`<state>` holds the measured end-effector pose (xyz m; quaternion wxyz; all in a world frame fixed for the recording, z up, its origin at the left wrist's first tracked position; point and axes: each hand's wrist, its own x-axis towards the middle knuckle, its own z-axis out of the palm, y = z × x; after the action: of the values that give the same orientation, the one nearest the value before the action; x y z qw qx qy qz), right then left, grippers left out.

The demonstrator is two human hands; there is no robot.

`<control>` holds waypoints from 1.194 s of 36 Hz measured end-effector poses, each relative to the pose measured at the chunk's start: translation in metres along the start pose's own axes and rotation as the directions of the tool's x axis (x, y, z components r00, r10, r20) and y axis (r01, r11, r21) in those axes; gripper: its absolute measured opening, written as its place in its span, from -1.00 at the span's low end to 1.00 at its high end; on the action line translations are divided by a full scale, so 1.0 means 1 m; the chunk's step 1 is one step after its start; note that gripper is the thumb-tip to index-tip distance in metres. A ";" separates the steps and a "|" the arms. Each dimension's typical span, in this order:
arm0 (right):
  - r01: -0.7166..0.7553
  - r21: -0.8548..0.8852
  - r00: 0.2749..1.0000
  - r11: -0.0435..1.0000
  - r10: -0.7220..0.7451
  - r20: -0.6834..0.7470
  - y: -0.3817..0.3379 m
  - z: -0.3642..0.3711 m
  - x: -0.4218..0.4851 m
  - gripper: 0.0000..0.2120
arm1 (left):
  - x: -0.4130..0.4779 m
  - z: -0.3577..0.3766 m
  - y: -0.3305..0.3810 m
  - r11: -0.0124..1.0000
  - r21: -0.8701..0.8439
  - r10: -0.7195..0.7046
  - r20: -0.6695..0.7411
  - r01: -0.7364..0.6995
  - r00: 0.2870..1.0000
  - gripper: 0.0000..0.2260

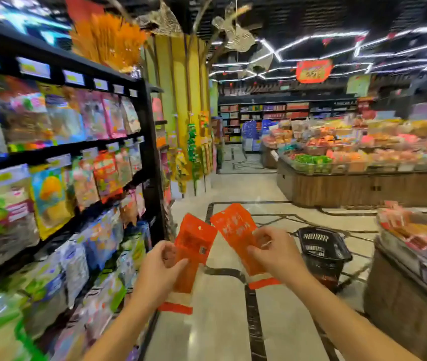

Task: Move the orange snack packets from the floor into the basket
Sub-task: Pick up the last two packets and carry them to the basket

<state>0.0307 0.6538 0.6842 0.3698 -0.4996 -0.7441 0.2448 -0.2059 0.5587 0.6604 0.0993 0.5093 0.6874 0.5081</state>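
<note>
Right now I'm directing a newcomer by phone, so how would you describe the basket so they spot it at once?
Follow the pale stone floor of the aisle between the black snack shelving on the left and the wood-panelled display counter on the right. Just beyond the right hand stands a black slotted plastic shopping basket, the only dark open container on that floor.

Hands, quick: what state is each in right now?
Left hand: closed, holding one orange snack packet.
Right hand: closed, holding the second orange packet.
</note>
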 end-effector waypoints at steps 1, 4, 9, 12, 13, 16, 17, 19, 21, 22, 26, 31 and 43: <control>-0.027 0.001 0.999 1.000 0.027 -0.025 0.013 -0.014 0.006 -0.75 | 0.007 0.018 0.010 1.000 0.001 0.015 0.015 -0.015 1.000 -0.73; -0.078 -0.004 0.993 0.997 0.078 -0.087 0.056 -0.055 0.026 -0.76 | 0.028 0.074 0.037 1.000 -0.022 0.024 0.095 -0.022 0.995 -0.80; -0.109 0.056 0.979 0.992 0.117 -0.167 0.131 -0.119 0.064 -0.80 | 0.060 0.178 0.084 0.997 -0.069 0.055 0.158 -0.045 0.986 -0.82; -0.108 0.063 0.972 0.992 0.119 -0.201 0.172 -0.155 0.089 -0.87 | 0.076 0.239 0.115 0.995 -0.095 0.041 0.195 -0.023 0.980 -0.83; -0.109 0.053 0.970 0.993 0.118 -0.213 0.186 -0.165 0.098 -0.89 | 0.082 0.259 0.124 0.995 -0.095 0.036 0.199 -0.017 0.979 -0.81; -0.128 0.021 0.965 0.992 0.129 -0.227 0.220 -0.194 0.127 -0.85 | 0.099 0.311 0.148 0.994 -0.110 0.036 0.202 -0.013 0.979 -0.76; -0.138 0.014 0.964 0.990 0.137 -0.229 0.231 -0.202 0.136 -0.85 | 0.104 0.325 0.156 0.993 -0.119 0.035 0.205 -0.010 0.978 -0.75; -0.153 0.017 0.959 0.988 0.152 -0.239 0.250 -0.214 0.154 -0.83 | 0.114 0.349 0.167 0.992 -0.122 0.031 0.218 -0.004 0.975 -0.75; -0.157 0.037 0.954 0.987 0.161 -0.254 0.268 -0.222 0.171 -0.79 | 0.127 0.371 0.175 0.994 -0.113 0.030 0.229 -0.004 0.973 -0.76; -0.158 0.046 0.952 0.986 0.165 -0.258 0.277 -0.225 0.180 -0.78 | 0.135 0.382 0.177 0.994 -0.114 0.031 0.232 -0.005 0.972 -0.77; -0.170 0.057 0.949 0.984 0.180 -0.259 0.308 -0.230 0.220 -0.77 | 0.170 0.423 0.177 0.994 -0.110 0.020 0.249 0.008 0.968 -0.78; -0.195 0.043 0.938 0.980 0.199 -0.285 0.341 -0.224 0.278 -0.76 | 0.227 0.473 0.163 0.992 -0.127 0.034 0.275 0.001 0.961 -0.79; -0.224 0.026 0.890 0.974 0.215 -0.402 0.398 -0.239 0.437 -0.81 | 0.389 0.601 0.161 0.983 -0.172 0.113 0.339 -0.056 0.934 -0.80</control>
<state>0.3458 1.2083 0.6708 0.4798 -0.6238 -0.5934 0.1692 0.1041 1.2236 0.6583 0.2373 0.6105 0.5935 0.4677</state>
